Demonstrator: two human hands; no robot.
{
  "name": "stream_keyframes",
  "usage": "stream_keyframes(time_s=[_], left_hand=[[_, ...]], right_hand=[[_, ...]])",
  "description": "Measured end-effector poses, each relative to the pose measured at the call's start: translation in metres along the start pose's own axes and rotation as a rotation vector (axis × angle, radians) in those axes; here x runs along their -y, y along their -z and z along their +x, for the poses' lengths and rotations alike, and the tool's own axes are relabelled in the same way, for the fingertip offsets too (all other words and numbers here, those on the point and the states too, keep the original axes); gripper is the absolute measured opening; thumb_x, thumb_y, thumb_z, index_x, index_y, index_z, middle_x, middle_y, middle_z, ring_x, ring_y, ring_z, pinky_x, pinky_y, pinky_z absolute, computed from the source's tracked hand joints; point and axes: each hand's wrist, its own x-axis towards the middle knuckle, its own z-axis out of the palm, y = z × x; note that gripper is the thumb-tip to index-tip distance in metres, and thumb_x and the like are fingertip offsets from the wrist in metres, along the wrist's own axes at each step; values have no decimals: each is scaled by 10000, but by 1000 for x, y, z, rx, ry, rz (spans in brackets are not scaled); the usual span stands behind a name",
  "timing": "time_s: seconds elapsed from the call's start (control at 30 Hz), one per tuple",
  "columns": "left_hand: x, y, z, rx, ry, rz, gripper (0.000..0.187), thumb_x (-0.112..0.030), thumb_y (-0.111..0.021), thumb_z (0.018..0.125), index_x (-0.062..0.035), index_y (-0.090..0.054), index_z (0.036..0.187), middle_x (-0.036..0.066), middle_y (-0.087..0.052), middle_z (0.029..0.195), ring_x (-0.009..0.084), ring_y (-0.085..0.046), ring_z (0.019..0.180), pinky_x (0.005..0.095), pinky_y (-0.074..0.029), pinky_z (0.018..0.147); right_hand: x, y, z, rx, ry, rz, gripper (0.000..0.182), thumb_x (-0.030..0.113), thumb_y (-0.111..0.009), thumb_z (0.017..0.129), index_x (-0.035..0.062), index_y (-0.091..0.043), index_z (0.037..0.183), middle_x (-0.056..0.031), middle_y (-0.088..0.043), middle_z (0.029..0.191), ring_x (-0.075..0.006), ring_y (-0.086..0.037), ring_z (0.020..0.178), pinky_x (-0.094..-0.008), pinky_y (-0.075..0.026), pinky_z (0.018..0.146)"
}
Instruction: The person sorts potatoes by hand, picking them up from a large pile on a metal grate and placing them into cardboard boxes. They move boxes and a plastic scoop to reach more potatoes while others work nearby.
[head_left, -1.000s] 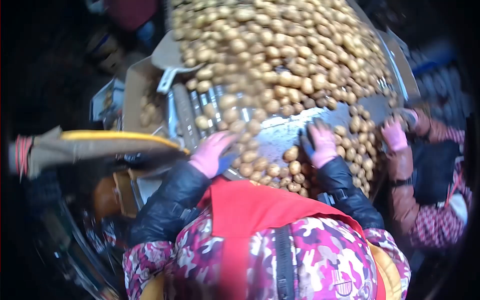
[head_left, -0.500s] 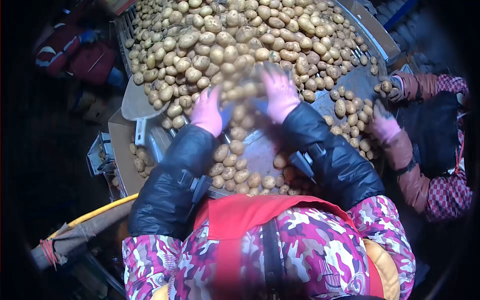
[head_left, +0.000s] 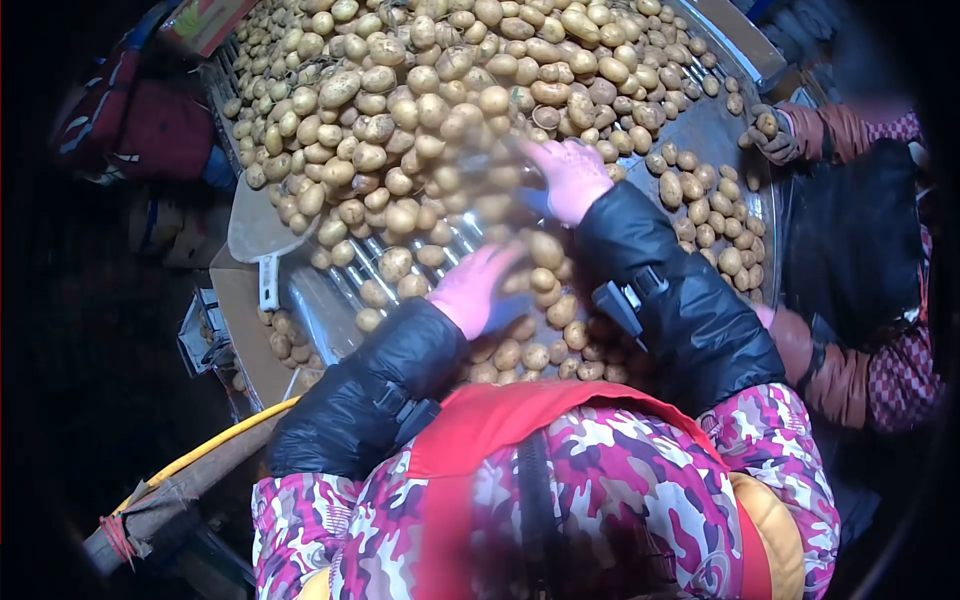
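Left hand (head_left: 472,290) gloved pink, fingers spread, near chest; right hand (head_left: 572,178) reaching further out, blurred.

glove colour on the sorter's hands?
Pink, on left hand and right hand; head view.

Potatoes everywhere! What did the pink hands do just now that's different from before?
The left hand pulled back toward the body, dragging potatoes along. The right hand stayed far out on the pile, only drifting slightly rightward. Whether either grips a potato is too blurred to tell. The co-worker's hand still works at the right edge.
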Motion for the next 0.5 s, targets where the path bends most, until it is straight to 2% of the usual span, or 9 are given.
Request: stream_keyframes(time_s=[0.07, 0.1, 0.13, 0.2, 0.3, 0.4, 0.43, 0.5], left_hand=[[-5, 14, 7, 14, 232, -82, 617, -325, -800, 903, -91, -584, 1432, 177, -641, 1322, 363, -649, 1184, 419, -524, 1032], [9, 10, 8, -179, 151, -165, 460, -266, -755, 957, -66, -646, 1356, 183, -692, 1235, 337, -690, 1125, 383, -545, 994], [3, 23, 19, -185, 280, -151, 396, -235, -730, 979, -41, -674, 1319, 174, -719, 1175, 286, -702, 1090, 360, -545, 976], [2, 33, 31, -339, 602, -688, 486, -248, -729, 978, -17, -618, 1391, 156, -723, 1173, 228, -695, 1057, 335, -547, 953], [3, 44, 49, -338, 574, -444, 646, -281, -744, 968, 26, -511, 1486, 141, -716, 1208, 189, -674, 1038, 313, -550, 912], [-9, 46, 67, -343, 596, -559, 800, -303, -761, 950, 55, -387, 1559, 138, -716, 1211, 179, -673, 993, 297, -559, 837], [-8, 41, 74, -393, 562, -617, 849, -291, -765, 941, 76, -337, 1576, 137, -714, 1198, 182, -671, 930, 305, -563, 768], [-7, 36, 82, -418, 624, -695, 857, -278, -766, 935, 76, -327, 1580, 142, -710, 1193, 179, -666, 890, 305, -561, 741]], right_hand=[[-7, -5, 17, 42, -23, 115, 705, 499, -735, 894, 177, -543, 1491, -159, -707, 1241, -363, -671, 1142, -473, -512, 998], [-7, -11, 22, -13, -25, 147, 646, 470, -719, 918, 163, -566, 1466, -169, -724, 1219, -359, -686, 1143, -453, -531, 988], [-4, -12, 25, -16, -52, 137, 628, 454, -713, 922, 167, -569, 1462, -169, -722, 1226, -362, -683, 1147, -455, -529, 991], [4, -13, 30, -17, -110, 119, 594, 421, -701, 930, 173, -575, 1455, -170, -719, 1238, -369, -678, 1155, -460, -526, 997], [7, -17, 31, 45, -186, 130, 564, 430, -657, 957, 158, -569, 1444, -158, -690, 1311, -341, -649, 1227, -462, -486, 1044], [12, -13, 29, 100, -191, 146, 551, 440, -631, 972, 150, -567, 1436, -152, -674, 1349, -326, -631, 1270, -471, -456, 1074], [14, -11, 29, 112, -186, 150, 546, 438, -627, 974, 150, -568, 1435, -152, -673, 1351, -327, -628, 1275, -475, -450, 1078], [12, -20, 32, 123, -181, 112, 539, 438, -627, 969, 149, -578, 1422, -153, -672, 1356, -330, -621, 1283, -479, -442, 1084]])
